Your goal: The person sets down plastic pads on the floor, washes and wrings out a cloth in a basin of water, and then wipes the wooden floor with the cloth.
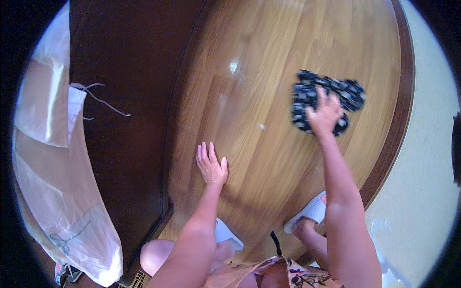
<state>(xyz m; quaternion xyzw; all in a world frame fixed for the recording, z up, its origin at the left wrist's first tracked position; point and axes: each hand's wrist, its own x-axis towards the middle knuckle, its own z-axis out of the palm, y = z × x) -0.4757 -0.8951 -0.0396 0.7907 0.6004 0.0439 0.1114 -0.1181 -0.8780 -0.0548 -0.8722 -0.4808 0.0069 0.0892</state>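
Observation:
Under my right hand (326, 111) lies a dark cloth (302, 97) with a pale spotted pattern, bunched on the wood-plank floor (248, 151). The palm presses down on it with the fingers spread, and both are somewhat blurred. My left hand (211, 167) rests flat on the bare floor farther left, near the dark panel, thumb apart from the fingers and nothing held. A small white speck (261, 126) shows on the planks between the two hands.
A dark brown furniture panel (126, 151) runs along the left, with bed linen (72, 201) and loose ties hanging over it. To the right, a brown baseboard (403, 108) meets a pale wall (432, 118). My feet wear white slippers (309, 212) close below the hands.

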